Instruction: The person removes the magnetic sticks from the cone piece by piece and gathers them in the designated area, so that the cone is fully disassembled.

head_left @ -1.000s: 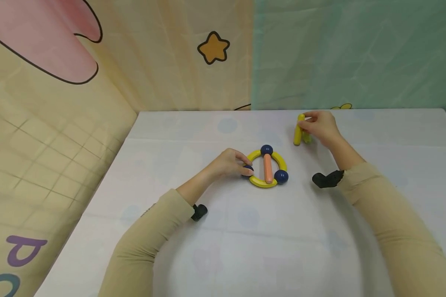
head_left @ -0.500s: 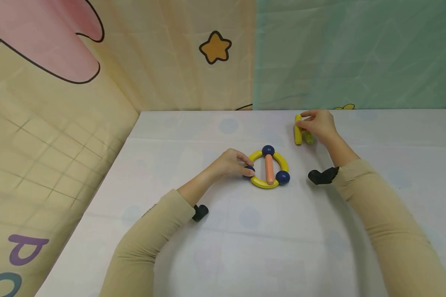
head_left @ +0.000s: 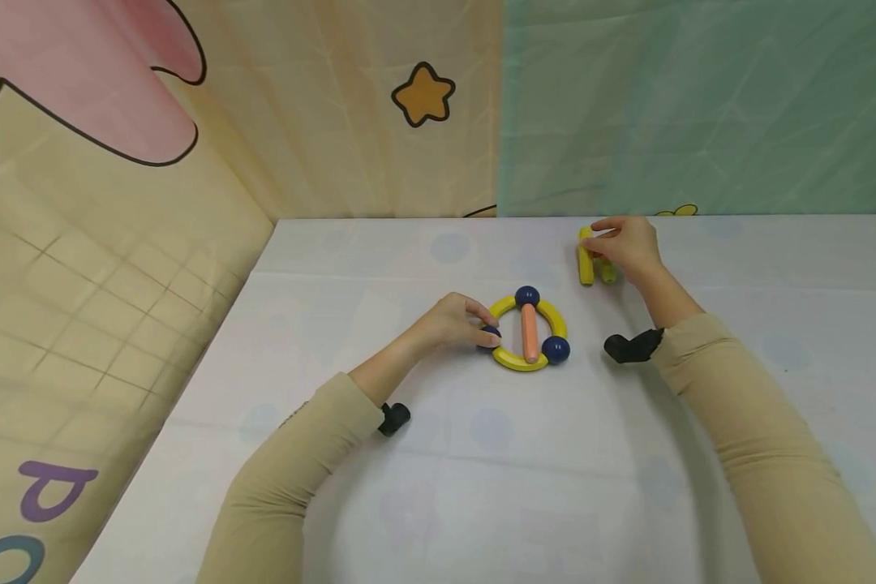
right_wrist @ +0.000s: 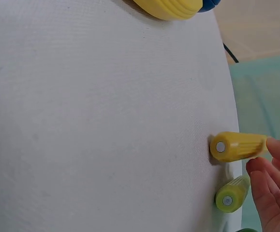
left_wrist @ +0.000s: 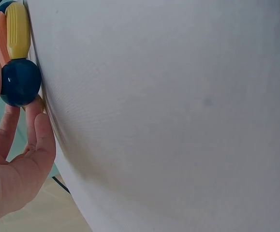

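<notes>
Yellow stick sits pinched in right fingers, blue ball in left fingers

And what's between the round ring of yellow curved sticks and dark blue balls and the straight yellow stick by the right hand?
Just bare white cloth lies between the ring and the stick. The head and right wrist views both show it.

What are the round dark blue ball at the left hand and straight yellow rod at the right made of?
Round dark blue ball: glossy, probably hard plastic or coated metal; small bright highlight. Straight yellow rod: likely moulded plastic, smooth semi-gloss, with lengthwise grooves; its round silvery end disc looks metallic.
</notes>
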The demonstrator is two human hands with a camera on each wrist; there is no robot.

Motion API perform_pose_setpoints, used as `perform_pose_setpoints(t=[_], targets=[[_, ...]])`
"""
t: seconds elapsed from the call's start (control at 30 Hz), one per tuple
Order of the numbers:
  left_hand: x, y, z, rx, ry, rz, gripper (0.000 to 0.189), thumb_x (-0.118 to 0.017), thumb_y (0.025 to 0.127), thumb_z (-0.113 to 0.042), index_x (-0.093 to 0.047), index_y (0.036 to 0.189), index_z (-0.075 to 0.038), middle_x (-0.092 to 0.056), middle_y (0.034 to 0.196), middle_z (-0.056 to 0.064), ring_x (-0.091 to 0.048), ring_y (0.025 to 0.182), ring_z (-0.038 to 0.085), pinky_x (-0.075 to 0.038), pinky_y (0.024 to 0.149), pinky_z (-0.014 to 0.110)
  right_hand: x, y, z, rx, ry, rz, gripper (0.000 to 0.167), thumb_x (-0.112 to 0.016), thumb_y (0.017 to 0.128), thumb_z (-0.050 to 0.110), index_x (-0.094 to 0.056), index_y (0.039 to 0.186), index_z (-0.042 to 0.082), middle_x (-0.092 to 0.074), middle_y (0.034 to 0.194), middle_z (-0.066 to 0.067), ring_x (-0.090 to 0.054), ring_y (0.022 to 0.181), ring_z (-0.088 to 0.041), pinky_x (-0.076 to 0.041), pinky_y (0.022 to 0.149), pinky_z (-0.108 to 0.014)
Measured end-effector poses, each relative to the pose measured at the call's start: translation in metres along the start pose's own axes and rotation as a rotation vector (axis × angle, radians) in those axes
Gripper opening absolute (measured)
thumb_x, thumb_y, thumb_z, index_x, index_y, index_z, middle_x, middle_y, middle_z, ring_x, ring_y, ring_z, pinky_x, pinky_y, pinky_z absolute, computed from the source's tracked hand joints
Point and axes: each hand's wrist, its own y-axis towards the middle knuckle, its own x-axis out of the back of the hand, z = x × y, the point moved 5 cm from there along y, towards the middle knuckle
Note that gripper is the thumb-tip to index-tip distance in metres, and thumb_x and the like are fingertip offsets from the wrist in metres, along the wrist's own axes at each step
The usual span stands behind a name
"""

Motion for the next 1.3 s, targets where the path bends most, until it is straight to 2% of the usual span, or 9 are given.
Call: perform_pose_setpoints(t=[0.23, 0.47, 0.63, 0.7, 0.9, 1.0, 1.13, 1.3], targets=[[0.000, -0.001, -0.001, 0.009, 0.020, -0.003, 0.022, -0.080, 0.074, -0.017, -0.072, 0.094, -0.012, -0.056, 0.125, 0.003, -0.045, 0.116, 0.018, -0.037, 0.098, 0.038, -0.002, 0.001, -0.002, -0.013, -0.009, -0.013, 0.037, -0.067, 0.086, 0.015, -0.059, 0.118, -0.003, -0.066, 0.099, -0.017, -0.062, 0.067, -0.010, -0.048, 0.061, -0.018], [0.000, -0.001, -0.003, 0.004, 0.030, -0.001, 0.022, -0.080, 0.075, -0.017, -0.071, 0.095, -0.012, -0.056, 0.124, 0.003, -0.044, 0.119, 0.018, -0.035, 0.100, 0.039, 0.001, -0.004, -0.004, -0.006, 0.003, 0.012, 0.037, -0.066, 0.087, 0.016, -0.059, 0.118, -0.003, -0.065, 0.096, -0.014, -0.063, 0.073, -0.014, -0.048, 0.061, -0.017], [0.000, -0.001, -0.004, -0.036, 0.057, 0.011, 0.023, -0.079, 0.076, -0.018, -0.070, 0.096, -0.012, -0.056, 0.125, 0.002, -0.044, 0.123, 0.020, -0.035, 0.101, 0.040, 0.003, -0.013, -0.002, 0.006, 0.018, 0.049, 0.039, -0.067, 0.086, 0.019, -0.059, 0.119, -0.001, -0.065, 0.095, -0.009, -0.061, 0.074, -0.016, -0.048, 0.062, -0.019], [0.000, -0.001, -0.005, -0.065, 0.068, 0.020, 0.024, -0.078, 0.076, -0.018, -0.070, 0.098, -0.011, -0.057, 0.123, 0.002, -0.046, 0.120, 0.020, -0.038, 0.099, 0.038, 0.002, -0.018, -0.001, 0.017, 0.028, 0.073, 0.039, -0.067, 0.086, 0.019, -0.059, 0.119, -0.001, -0.064, 0.093, -0.007, -0.059, 0.075, -0.018, -0.048, 0.062, -0.021], [0.001, -0.003, -0.003, -0.120, 0.057, 0.063, 0.032, -0.077, 0.078, -0.018, -0.066, 0.108, -0.011, -0.059, 0.113, 0.001, -0.053, 0.095, 0.017, -0.045, 0.081, 0.028, -0.005, -0.038, 0.004, 0.056, 0.066, 0.170, 0.041, -0.068, 0.086, 0.019, -0.057, 0.120, -0.002, -0.065, 0.087, 0.000, -0.060, 0.079, -0.022, -0.050, 0.068, -0.024], [0.005, -0.002, -0.004, -0.135, 0.072, 0.073, 0.033, -0.073, 0.082, -0.020, -0.064, 0.112, -0.011, -0.057, 0.117, 0.003, -0.053, 0.103, 0.019, -0.044, 0.087, 0.030, -0.011, -0.050, 0.008, 0.080, 0.090, 0.220, 0.039, -0.067, 0.087, 0.015, -0.057, 0.119, -0.004, -0.066, 0.086, 0.000, -0.062, 0.081, -0.021, -0.051, 0.069, -0.022], [0.010, 0.003, -0.008, -0.174, 0.123, 0.058, 0.033, -0.067, 0.087, -0.023, -0.061, 0.118, -0.014, -0.051, 0.129, 0.010, -0.048, 0.120, 0.026, -0.038, 0.099, 0.041, -0.021, -0.064, 0.012, 0.112, 0.090, 0.303, 0.035, -0.064, 0.087, 0.010, -0.056, 0.118, -0.006, -0.067, 0.089, -0.004, -0.063, 0.081, -0.020, -0.052, 0.071, -0.023], [0.012, 0.012, -0.013, -0.253, 0.159, 0.072, 0.038, -0.063, 0.090, -0.019, -0.056, 0.127, -0.016, -0.048, 0.131, 0.013, -0.052, 0.115, 0.027, -0.041, 0.096, 0.038, -0.035, -0.078, 0.017, 0.126, 0.109, 0.386, 0.033, -0.064, 0.087, 0.007, -0.057, 0.116, -0.006, -0.066, 0.092, -0.011, -0.063, 0.079, -0.015, -0.053, 0.073, -0.026]])
